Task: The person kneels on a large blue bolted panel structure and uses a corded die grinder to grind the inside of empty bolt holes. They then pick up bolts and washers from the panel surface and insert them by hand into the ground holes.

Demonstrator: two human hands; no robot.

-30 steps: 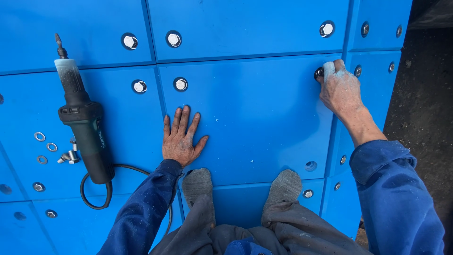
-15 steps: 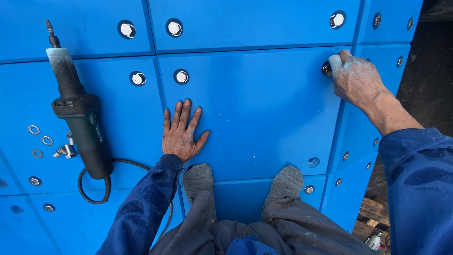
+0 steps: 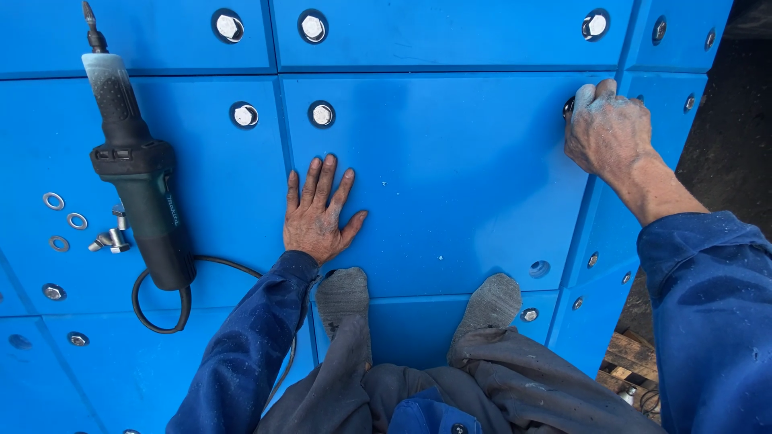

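I look down on blue panels [image 3: 450, 185] laid side by side, each with round recessed holes near its corners, and most of those holes hold a silver bolt head [image 3: 322, 115] — one sits just beyond my left hand, another [image 3: 244, 115] to its left across the seam, and two more lie in the far row. My left hand [image 3: 316, 210] lies flat on the middle panel, fingers spread, palm down, holding nothing. My right hand [image 3: 605, 128] is out at the far right corner of the same panel, fingers curled tight around something small and pale [image 3: 582, 96] that pokes out past the knuckles; it sits right over a dark bolt hole [image 3: 568, 106], but the hand covers most of it, so I cannot tell what the thing is or whether it is in the hole. Nearer me, low on the right edge, one hole [image 3: 539, 268] looks empty. To the left a black corded power tool [image 3: 138, 173] lies on the next panel, its bit pointing away from me, its cord looping near my left sleeve. Just left of the tool are three loose washers [image 3: 67, 221] and a small cluster of metal fittings [image 3: 111, 238]. My two grey shoe toes [image 3: 343, 296] rest on the near edge of the middle panel.
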